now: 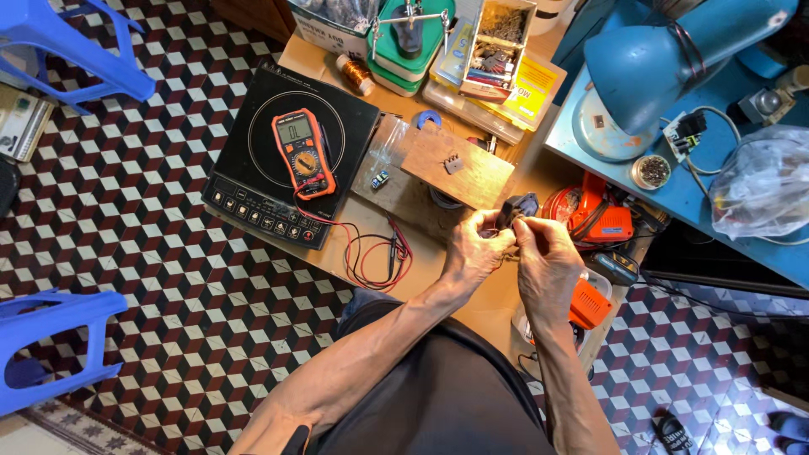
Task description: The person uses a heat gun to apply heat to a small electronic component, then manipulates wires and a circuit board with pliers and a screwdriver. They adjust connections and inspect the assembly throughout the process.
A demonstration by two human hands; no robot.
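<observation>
I find a small dark component (516,208) held above the near edge of the wooden bench (493,307), between both hands. My left hand (474,250) pinches it from the left, fingers curled tight around its lower side; my right hand (546,257) closes on it from the right, thumb and forefinger narrowed on what looks like a thin lead or tab (too small to tell which). Both grips are firm and touch each other at the part.

To do this step well, I judge the part should stay low over the bench, the left hand acting as a steady clamp while only the right fingertips work, with small movements so nothing bends or slips.

Just beyond the hands lies a wooden block (456,163) with a small grey part on it. To the right sits an orange tool (600,219), close by. Red and black test leads (375,251) loop to the left, running up to an orange multimeter (303,153) resting on a black induction cooktop (244,143). A blue desk lamp (649,72) stands on the blue table further right.
</observation>
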